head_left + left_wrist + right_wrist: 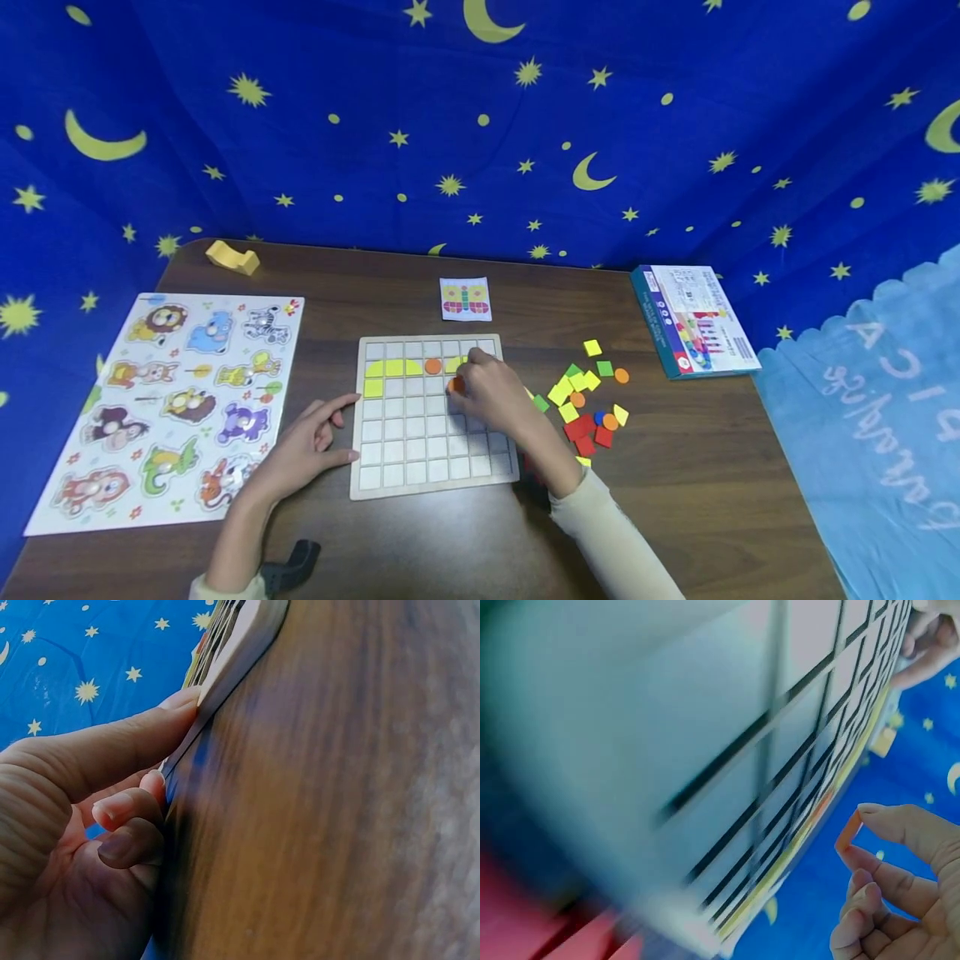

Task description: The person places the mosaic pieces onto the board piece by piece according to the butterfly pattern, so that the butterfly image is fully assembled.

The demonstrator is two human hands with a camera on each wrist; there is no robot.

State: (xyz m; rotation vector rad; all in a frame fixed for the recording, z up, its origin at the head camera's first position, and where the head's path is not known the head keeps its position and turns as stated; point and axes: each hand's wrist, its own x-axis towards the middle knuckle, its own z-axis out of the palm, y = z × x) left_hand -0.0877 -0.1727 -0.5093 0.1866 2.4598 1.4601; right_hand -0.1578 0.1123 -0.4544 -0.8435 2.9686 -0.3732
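A wooden grid board with white squares lies on the table. In its upper rows sit yellow pieces and an orange disc. My right hand is over the board's right half; in the right wrist view its thumb and index finger pinch another orange disc by the edges, off the surface. At the board's left side, my left hand touches the edge with index fingertip and thumb. The left wrist view shows its thumb against the rim and the other fingers loosely bent.
Loose yellow, green, red, blue and orange pieces lie right of the board. A butterfly pattern card is behind it. An animal puzzle board lies left, a box back right, and a yellow block back left.
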